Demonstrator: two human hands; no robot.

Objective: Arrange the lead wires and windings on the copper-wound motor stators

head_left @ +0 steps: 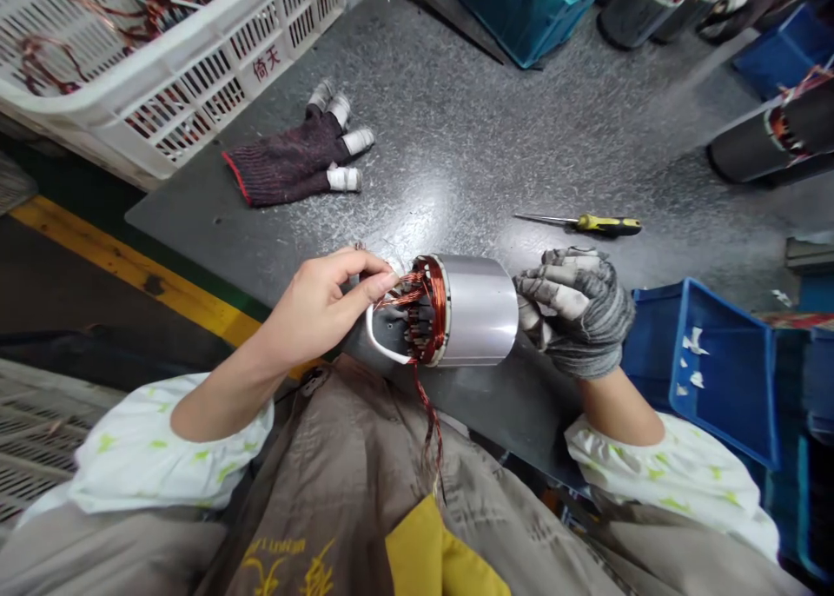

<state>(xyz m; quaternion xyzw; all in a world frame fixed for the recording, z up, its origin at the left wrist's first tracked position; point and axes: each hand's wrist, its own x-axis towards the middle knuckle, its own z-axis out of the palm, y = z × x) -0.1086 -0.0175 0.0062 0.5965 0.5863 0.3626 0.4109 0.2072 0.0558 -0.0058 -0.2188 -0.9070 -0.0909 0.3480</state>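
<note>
Silver-grey metal wraps the wound cylinder (479, 309), which lies on its side at the near edge of the tabletop (449, 144), between the two hands; the bare left hand (326, 296) has its grip pinched on copper wires (409, 290) at the coil end, beside a white loop (384, 348); the gloved right hand (573, 314) curls its fingers against the opposite end, though I cannot tell whether its grip holds anything; a yellow-and-black screwdriver (603, 223) lies just beyond that hand; a dark glove (293, 162) rests near the white crate (215, 92).
</note>
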